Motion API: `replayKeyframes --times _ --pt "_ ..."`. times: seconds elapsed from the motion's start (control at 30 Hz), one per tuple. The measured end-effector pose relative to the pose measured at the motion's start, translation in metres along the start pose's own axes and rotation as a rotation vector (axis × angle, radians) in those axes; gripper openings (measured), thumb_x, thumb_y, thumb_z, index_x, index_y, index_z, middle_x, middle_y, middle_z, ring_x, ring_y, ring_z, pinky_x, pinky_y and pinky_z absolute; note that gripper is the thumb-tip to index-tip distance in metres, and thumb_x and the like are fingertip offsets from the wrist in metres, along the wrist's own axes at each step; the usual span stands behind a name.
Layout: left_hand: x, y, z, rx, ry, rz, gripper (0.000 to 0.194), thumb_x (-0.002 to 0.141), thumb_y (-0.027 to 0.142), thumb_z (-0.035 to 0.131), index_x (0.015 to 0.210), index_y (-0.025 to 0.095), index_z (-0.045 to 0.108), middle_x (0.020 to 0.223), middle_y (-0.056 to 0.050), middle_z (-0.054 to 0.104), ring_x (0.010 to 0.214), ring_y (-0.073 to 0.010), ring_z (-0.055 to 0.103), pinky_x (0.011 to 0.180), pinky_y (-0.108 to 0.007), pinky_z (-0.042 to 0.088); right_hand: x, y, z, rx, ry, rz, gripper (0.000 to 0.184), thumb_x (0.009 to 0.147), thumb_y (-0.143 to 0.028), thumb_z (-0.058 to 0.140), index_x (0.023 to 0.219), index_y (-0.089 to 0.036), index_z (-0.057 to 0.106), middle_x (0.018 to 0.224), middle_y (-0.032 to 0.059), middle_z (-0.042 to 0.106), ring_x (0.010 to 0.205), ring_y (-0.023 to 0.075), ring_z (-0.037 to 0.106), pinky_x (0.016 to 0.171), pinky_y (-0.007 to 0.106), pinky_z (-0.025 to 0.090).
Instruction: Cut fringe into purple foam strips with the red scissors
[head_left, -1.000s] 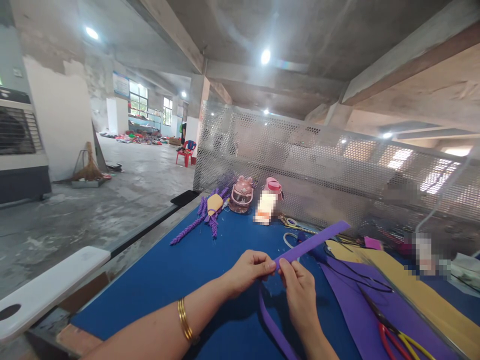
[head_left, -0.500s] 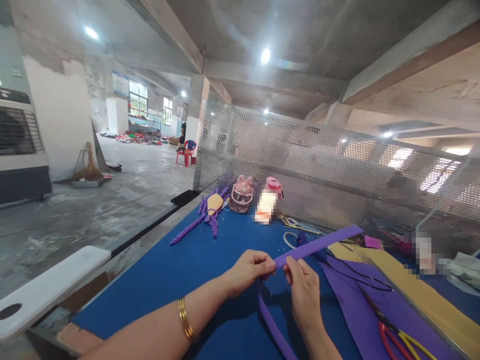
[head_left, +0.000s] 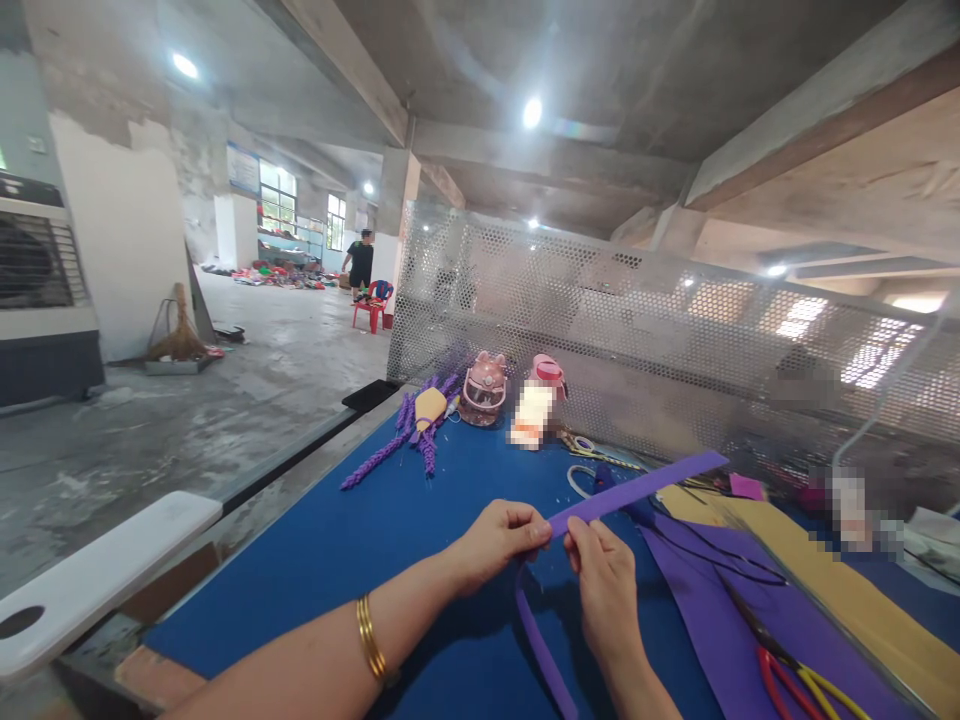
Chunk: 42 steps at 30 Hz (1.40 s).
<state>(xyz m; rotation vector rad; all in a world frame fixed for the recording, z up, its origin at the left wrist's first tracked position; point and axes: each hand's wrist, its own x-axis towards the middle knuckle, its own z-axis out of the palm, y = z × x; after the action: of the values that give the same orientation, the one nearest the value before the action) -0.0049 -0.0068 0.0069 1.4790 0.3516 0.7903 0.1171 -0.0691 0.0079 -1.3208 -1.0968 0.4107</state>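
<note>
A long purple strip (head_left: 645, 490), flat like foam or felt, stretches up to the right from my hands. Its other end hangs down in a curve towards the bottom of the view. My left hand (head_left: 506, 540) is closed, pinching the strip between thumb and fingers. Close beside it, my right hand (head_left: 604, 565) is closed too, its thumb and finger gripping the strip's lower edge. On the right lies a purple sheet (head_left: 720, 590), with scissors (head_left: 780, 650) with red and yellow handles on top.
Purple braided flowers with a yellow piece (head_left: 430, 410), a pink helmet (head_left: 484, 390) and a pink item (head_left: 547, 370) stand at the back of the blue table (head_left: 300, 590). Yellow sheets (head_left: 825, 560) lie at the right. A perforated metal screen (head_left: 600, 290) borders the far side.
My right hand has shifted slightly left along the strip, and the hanging end has swung a little left. In the background a person has come further into view beside the red chair.
</note>
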Motion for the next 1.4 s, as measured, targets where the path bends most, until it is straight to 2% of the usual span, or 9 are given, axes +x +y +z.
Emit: replayKeyframes --times 0.2,0.47,0.7,0.93,1.17,1.4 --pt "0.0009 -0.0005 -0.0002 -0.012 0.007 0.008 0.046 0.066 0.055 0.061 0.063 0.010 0.057 0.053 0.001 0.046 0.051 -0.0077 0.035 0.052 -0.023 0.023 -0.0027 0.0014 0.0057 0.010 -0.070 0.014 0.036 0.073 -0.039 0.053 0.045 -0.020 0.039 0.042 -0.0074 0.033 0.043 0.0093 0.031 0.041 0.021 0.027" --pt "-0.0004 0.0028 0.0021 -0.004 0.016 -0.006 0.045 0.066 0.054 0.061 0.063 0.010 0.055 0.052 0.002 0.045 0.051 -0.0072 0.035 0.051 -0.023 0.022 -0.0018 -0.0001 0.0041 0.023 0.026 0.011 0.038 0.075 -0.043 0.051 0.046 -0.021 0.040 0.045 -0.0061 0.038 0.045 0.0101 0.035 0.044 0.022 0.029" --pt "0.0012 -0.0005 -0.0001 0.002 0.019 0.013 0.043 0.067 0.053 0.060 0.061 0.011 0.053 0.052 0.003 0.044 0.050 -0.0069 0.033 0.050 -0.022 0.022 -0.0011 0.0014 0.0055 0.020 -0.030 0.009 0.037 0.071 -0.040 0.056 0.045 -0.020 0.039 0.044 -0.0068 0.036 0.045 0.0098 0.033 0.043 0.022 0.027" --pt "-0.0005 0.0017 0.0007 0.005 0.008 0.001 0.044 0.067 0.053 0.061 0.063 0.010 0.055 0.052 0.002 0.045 0.050 -0.0074 0.035 0.050 -0.023 0.022 0.0017 0.0047 0.0028 0.042 0.073 0.007 0.038 0.076 -0.043 0.050 0.049 -0.022 0.034 0.048 -0.0068 0.036 0.049 0.0101 0.034 0.046 0.022 0.029" --pt "0.0007 0.0011 0.0008 0.010 0.021 0.001 0.045 0.066 0.055 0.061 0.062 0.010 0.054 0.053 0.002 0.044 0.051 -0.0073 0.034 0.051 -0.023 0.022 -0.0005 0.0032 0.0063 0.014 -0.056 0.022 0.039 0.070 -0.044 0.057 0.046 -0.021 0.038 0.044 -0.0075 0.033 0.044 0.0092 0.030 0.042 0.022 0.024" --pt "-0.0002 0.0012 0.0006 0.008 0.004 -0.009 0.045 0.066 0.055 0.060 0.062 0.011 0.054 0.052 0.003 0.043 0.049 -0.0067 0.032 0.049 -0.023 0.020 -0.0007 0.0039 0.0051 0.011 0.021 0.013 0.037 0.075 -0.043 0.051 0.049 -0.021 0.036 0.047 -0.0069 0.034 0.047 0.0099 0.032 0.044 0.022 0.028"
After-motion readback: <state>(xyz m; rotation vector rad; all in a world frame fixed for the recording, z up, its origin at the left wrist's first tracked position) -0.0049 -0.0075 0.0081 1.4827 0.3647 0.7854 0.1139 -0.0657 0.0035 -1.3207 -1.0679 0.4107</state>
